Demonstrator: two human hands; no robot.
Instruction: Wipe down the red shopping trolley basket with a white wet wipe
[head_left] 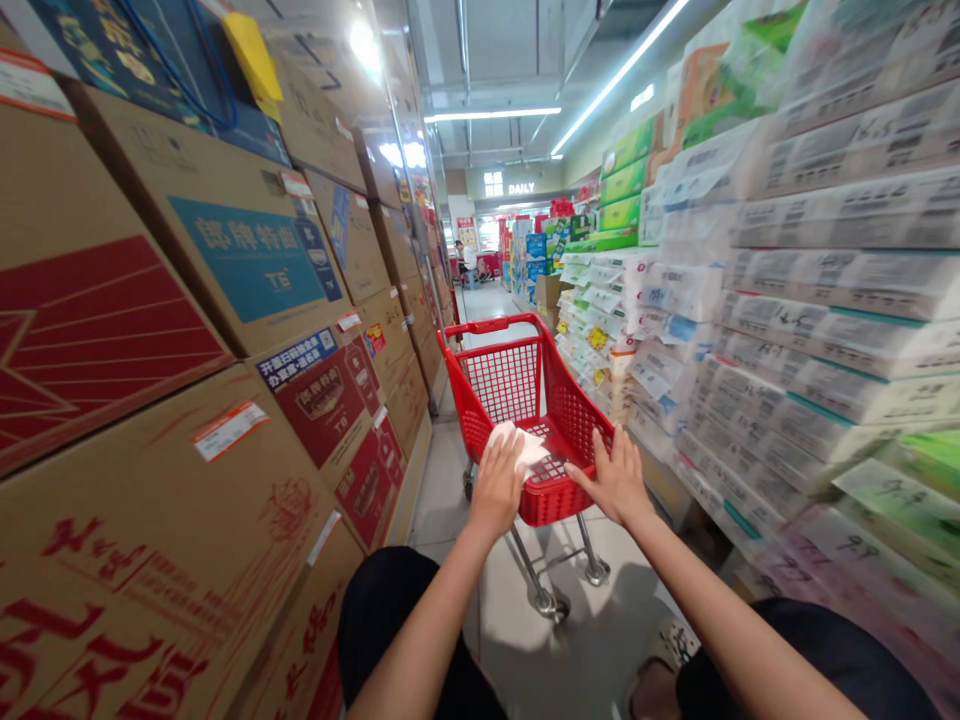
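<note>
A red plastic shopping cart with grid sides and metal legs on casters stands in front of me. At the near left part of its basket is my left hand, its fingers close together over a folded white tissue. The tissue's far corner sticks out past the fingers; part of it is hidden under the hand. By the near right rim, my right hand holds nothing and has its fingers spread. I cannot tell whether that hand touches the rim. The cart's handle bar is at its far side.
Stacked cardboard cartons form a wall on the left. Piles of wrapped paper packs line the right, with green packs on top. Between them a tiled aisle runs back to a seated person. My bent knees flank the cart.
</note>
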